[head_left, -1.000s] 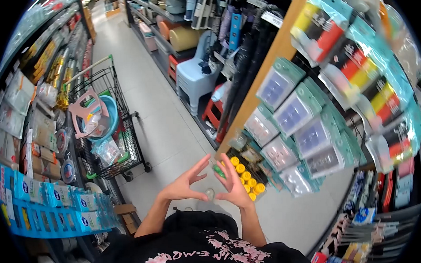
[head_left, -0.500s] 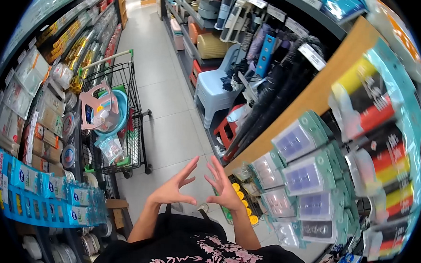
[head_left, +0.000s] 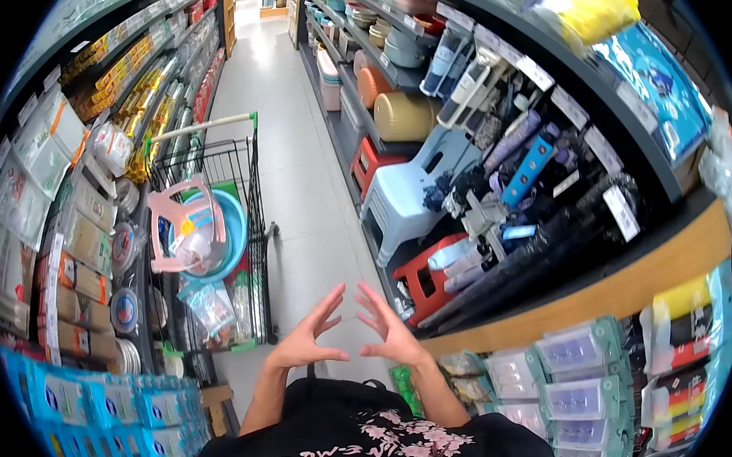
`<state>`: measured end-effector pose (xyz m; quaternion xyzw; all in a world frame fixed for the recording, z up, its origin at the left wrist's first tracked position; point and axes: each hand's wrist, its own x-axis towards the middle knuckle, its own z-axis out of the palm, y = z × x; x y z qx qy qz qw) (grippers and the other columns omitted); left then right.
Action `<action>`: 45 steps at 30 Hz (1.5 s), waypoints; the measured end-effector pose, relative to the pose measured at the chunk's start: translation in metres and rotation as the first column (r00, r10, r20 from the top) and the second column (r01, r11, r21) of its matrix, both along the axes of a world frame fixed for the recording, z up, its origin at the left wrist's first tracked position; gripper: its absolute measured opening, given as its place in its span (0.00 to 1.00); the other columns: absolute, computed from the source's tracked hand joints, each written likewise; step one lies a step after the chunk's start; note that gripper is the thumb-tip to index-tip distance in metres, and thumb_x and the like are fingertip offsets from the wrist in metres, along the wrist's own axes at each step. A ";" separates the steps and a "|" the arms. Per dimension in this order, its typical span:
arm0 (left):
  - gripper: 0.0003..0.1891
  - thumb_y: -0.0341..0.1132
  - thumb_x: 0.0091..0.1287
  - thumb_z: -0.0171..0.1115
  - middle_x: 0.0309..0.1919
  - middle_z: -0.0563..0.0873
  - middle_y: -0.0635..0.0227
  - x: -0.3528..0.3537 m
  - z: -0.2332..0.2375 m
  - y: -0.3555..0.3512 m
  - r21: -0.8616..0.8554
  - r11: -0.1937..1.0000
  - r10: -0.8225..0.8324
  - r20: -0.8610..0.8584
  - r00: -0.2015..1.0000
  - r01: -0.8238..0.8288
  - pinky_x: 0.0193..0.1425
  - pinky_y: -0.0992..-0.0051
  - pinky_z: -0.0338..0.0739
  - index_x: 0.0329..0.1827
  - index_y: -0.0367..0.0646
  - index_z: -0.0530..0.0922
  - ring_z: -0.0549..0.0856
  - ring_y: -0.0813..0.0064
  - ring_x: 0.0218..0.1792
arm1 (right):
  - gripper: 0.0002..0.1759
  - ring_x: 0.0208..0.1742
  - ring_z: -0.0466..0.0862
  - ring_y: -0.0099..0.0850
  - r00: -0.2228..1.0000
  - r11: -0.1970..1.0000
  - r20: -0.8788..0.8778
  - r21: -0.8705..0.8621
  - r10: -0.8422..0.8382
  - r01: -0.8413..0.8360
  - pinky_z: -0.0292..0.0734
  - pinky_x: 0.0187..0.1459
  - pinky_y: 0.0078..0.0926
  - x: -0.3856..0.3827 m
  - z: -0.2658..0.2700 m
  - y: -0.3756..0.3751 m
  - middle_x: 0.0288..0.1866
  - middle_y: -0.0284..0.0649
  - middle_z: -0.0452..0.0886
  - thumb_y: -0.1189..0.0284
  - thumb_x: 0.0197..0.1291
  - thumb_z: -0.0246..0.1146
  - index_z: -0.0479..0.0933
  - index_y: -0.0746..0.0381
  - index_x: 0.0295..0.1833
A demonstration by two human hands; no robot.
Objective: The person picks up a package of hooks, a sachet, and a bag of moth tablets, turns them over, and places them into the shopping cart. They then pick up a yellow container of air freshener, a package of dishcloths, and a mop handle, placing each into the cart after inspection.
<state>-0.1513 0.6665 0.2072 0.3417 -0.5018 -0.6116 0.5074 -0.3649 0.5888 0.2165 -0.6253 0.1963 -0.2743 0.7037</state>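
My left hand [head_left: 308, 334] is raised in front of my black shirt [head_left: 373, 429], fingers spread and holding nothing. Facing it across a small gap is my right hand [head_left: 390, 332], also empty with its fingers apart. The hands do not touch each other or any goods. Beyond them to the left stands a wire shopping cart [head_left: 257, 191]. It carries a pink plastic stool [head_left: 161, 211], a blue basin [head_left: 237, 231] and a clear bag of goods [head_left: 211, 303].
Shelves with packaged goods [head_left: 88, 241] line the left. On the right are light blue stools [head_left: 400, 197], a red stool [head_left: 428, 292] and a yellow bin [head_left: 406, 117]. Carded packs [head_left: 575, 397] hang at the lower right. A tiled aisle floor [head_left: 292, 144] runs ahead.
The view has shifted, so the cart appears lower and the right shelf's stools are more fully shown. Both hands remain raised, spread and empty.
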 end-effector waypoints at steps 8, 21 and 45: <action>0.50 0.30 0.55 0.80 0.77 0.66 0.57 0.101 -0.004 -0.064 0.063 0.988 0.136 0.047 0.990 -0.139 0.77 0.56 0.68 0.80 0.40 0.59 0.68 0.58 0.76 | 0.56 0.82 0.59 0.41 1.000 0.995 0.011 0.100 0.005 -0.006 0.58 0.79 0.46 0.101 0.005 -0.073 0.83 0.45 0.54 0.78 0.52 0.78 0.52 0.65 0.82; 0.61 0.28 0.50 0.83 0.83 0.49 0.60 0.158 -0.015 -0.183 0.072 0.994 0.081 -0.046 0.996 -0.078 0.81 0.53 0.59 0.84 0.43 0.48 0.53 0.56 0.82 | 0.64 0.84 0.53 0.41 0.996 0.993 -0.030 0.081 0.089 -0.087 0.54 0.80 0.48 0.167 -0.014 -0.194 0.86 0.40 0.45 0.65 0.49 0.82 0.47 0.58 0.84; 0.17 0.35 0.73 0.65 0.53 0.88 0.62 0.204 0.008 -0.532 0.080 0.856 0.494 0.163 0.854 -0.510 0.59 0.73 0.79 0.61 0.36 0.82 0.86 0.76 0.52 | 0.27 0.66 0.77 0.34 0.996 0.982 0.070 0.187 -0.052 0.038 0.77 0.65 0.34 0.247 -0.026 -0.545 0.68 0.45 0.76 0.80 0.66 0.65 0.71 0.69 0.70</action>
